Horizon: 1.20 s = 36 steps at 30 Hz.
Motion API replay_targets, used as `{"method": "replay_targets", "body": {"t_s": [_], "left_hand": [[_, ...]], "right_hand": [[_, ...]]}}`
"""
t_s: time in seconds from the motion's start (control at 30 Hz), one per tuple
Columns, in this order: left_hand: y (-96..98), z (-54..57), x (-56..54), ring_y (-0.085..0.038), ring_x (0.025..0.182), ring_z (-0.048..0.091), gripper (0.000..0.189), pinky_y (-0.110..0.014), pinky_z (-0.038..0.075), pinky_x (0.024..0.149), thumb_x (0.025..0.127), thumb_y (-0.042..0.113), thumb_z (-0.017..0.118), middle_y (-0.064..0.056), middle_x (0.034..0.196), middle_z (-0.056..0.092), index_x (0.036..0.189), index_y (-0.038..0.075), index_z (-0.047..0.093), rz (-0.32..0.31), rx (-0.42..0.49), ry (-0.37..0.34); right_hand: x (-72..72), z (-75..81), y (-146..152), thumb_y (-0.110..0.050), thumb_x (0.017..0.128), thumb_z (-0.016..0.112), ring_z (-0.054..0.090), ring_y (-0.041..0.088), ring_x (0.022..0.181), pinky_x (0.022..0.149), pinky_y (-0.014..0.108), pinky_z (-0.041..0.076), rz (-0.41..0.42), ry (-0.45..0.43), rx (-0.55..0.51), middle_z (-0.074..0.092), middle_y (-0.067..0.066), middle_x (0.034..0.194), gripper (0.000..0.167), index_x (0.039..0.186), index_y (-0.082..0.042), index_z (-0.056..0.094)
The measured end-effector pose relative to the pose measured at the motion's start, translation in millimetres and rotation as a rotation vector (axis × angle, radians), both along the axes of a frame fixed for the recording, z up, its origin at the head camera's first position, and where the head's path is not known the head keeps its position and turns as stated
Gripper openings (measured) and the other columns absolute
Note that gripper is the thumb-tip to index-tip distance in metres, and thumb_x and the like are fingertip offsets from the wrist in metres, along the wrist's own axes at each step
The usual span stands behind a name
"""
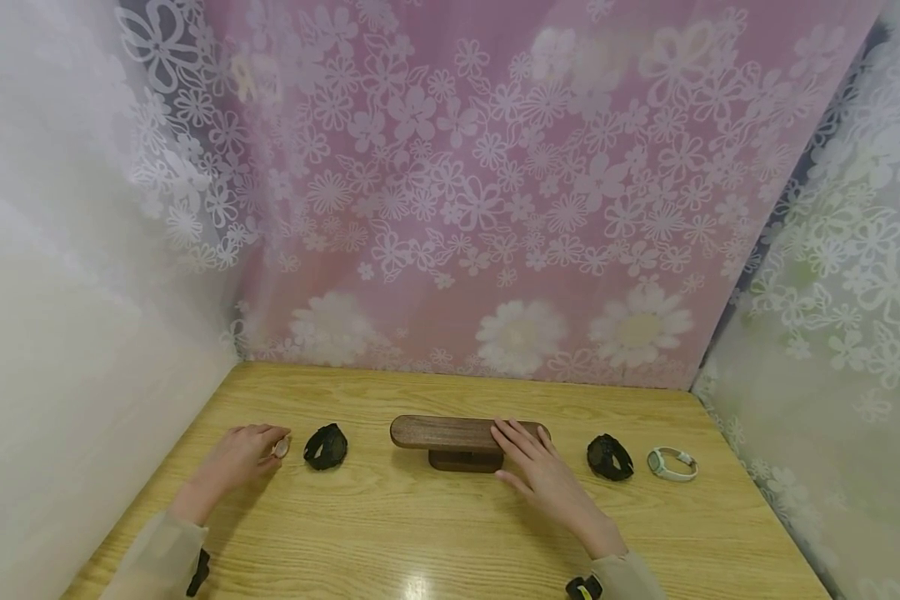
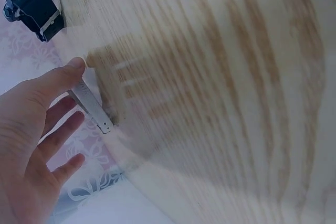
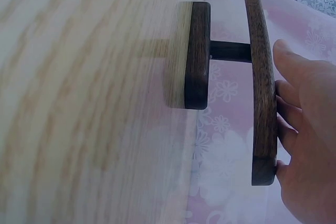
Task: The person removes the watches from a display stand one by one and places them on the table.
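Note:
At the left of the table, my left hand (image 1: 242,457) pinches a small pale-strapped watch (image 1: 281,447) between thumb and fingers. The left wrist view shows the white strap (image 2: 93,107) slanting down from the thumb to the table, its upper part hidden behind the hand. My right hand (image 1: 543,477) rests on the right end of a dark wooden display stand (image 1: 442,432), fingers laid across its top bar and thumb in front. Seen from the right wrist, that bar (image 3: 261,93) stands on a short post above a rounded block base (image 3: 198,56).
Just right of the left hand lies a black watch (image 1: 326,447). Beyond the right hand are another black watch (image 1: 610,457) and a pale mint-and-white watch (image 1: 672,464). Flowered curtain (image 1: 480,208) hangs behind the wooden table (image 1: 360,533), with pale walls on both sides.

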<state>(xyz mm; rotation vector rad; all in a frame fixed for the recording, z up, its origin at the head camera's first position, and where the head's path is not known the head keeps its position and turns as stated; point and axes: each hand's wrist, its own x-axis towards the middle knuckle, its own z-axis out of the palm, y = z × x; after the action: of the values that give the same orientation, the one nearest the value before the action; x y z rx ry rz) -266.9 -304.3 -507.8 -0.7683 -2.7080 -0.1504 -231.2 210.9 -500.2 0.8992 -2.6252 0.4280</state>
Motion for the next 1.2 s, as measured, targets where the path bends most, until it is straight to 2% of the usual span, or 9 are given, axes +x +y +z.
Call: {"method": "replay_targets", "body": {"t_s": [0.27, 0.5, 0.7, 0.9, 1.2], "left_hand": [[0.0, -2.3, 1.9, -0.039, 0.103, 0.068, 0.049, -0.06, 0.054, 0.09, 0.08, 0.019, 0.087, -0.018, 0.116, 0.071, 0.123, 0.003, 0.069, 0.033, 0.015, -0.018], [0.1, -0.2, 1.7, -0.038, 0.101, 0.069, 0.049, -0.057, 0.055, 0.088, 0.078, 0.019, 0.088, -0.017, 0.116, 0.072, 0.121, 0.003, 0.07, 0.022, 0.019, -0.007], [0.2, 0.2, 2.6, -0.037, 0.099, 0.07, 0.035, -0.056, 0.056, 0.087, 0.087, 0.014, 0.08, -0.017, 0.113, 0.073, 0.118, 0.002, 0.072, 0.043, 0.022, 0.006], [1.5, 0.9, 4.6, -0.04, 0.105, 0.068, 0.032, -0.061, 0.052, 0.091, 0.092, 0.016, 0.075, -0.018, 0.119, 0.071, 0.121, 0.002, 0.072, 0.079, 0.007, -0.032], [2.2, 0.1, 6.8, -0.043, 0.107, 0.066, 0.037, -0.063, 0.052, 0.091, 0.093, 0.019, 0.075, -0.02, 0.12, 0.07, 0.125, 0.001, 0.07, 0.077, -0.007, -0.074]], "right_hand": [[-0.8, -0.2, 0.6, -0.032, 0.097, 0.068, 0.03, 0.029, 0.151, 0.119, 0.065, 0.022, 0.003, -0.004, 0.008, 0.031, 0.003, 0.165, 0.07, 0.157, -0.011, 0.039], [0.1, 1.3, -0.4, -0.031, 0.096, 0.07, 0.032, 0.031, 0.15, 0.119, 0.065, 0.021, -0.001, -0.001, 0.008, 0.032, 0.003, 0.164, 0.071, 0.157, -0.011, 0.039], [0.3, 0.6, -0.3, -0.03, 0.096, 0.07, 0.032, 0.031, 0.15, 0.119, 0.065, 0.022, 0.004, 0.003, 0.009, 0.033, 0.004, 0.164, 0.071, 0.157, -0.01, 0.039], [0.2, -0.3, -0.2, -0.03, 0.096, 0.07, 0.033, 0.033, 0.149, 0.119, 0.066, 0.021, 0.008, -0.004, 0.002, 0.032, 0.004, 0.164, 0.071, 0.157, -0.009, 0.039], [-0.2, 1.5, -1.1, -0.03, 0.097, 0.069, 0.028, 0.028, 0.152, 0.12, 0.065, 0.019, -0.006, -0.042, -0.003, 0.031, 0.003, 0.165, 0.07, 0.157, -0.01, 0.039]]}}
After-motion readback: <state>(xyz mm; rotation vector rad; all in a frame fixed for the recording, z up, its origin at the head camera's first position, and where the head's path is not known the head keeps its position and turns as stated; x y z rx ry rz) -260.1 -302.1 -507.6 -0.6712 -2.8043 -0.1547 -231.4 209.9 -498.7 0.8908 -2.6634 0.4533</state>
